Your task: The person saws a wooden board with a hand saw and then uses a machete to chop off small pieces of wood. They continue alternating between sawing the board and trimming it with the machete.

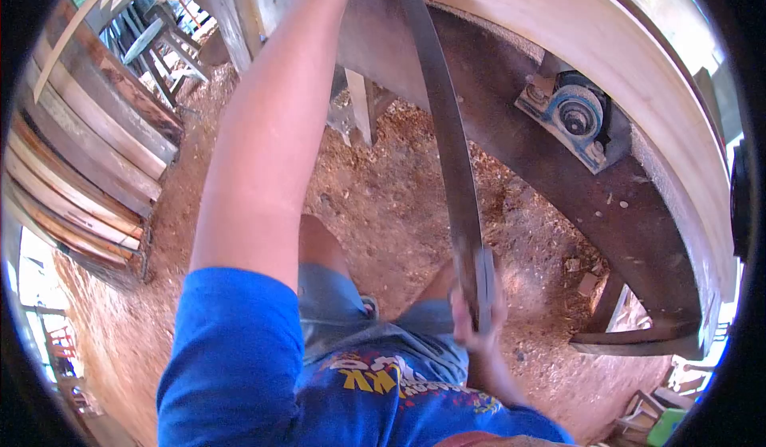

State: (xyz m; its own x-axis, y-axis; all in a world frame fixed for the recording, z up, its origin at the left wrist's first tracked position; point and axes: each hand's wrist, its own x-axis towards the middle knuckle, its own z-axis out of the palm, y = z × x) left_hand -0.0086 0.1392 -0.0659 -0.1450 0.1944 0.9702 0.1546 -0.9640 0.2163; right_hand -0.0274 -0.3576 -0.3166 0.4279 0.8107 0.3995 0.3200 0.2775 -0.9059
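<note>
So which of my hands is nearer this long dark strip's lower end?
Right: the right hand holds the strip there. The left arm reaches up to the picture's top edge, the left hand out of view.

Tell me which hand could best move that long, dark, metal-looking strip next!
Probably the right hand: it holds the lower end of the strip; the left hand is out of view.
</note>
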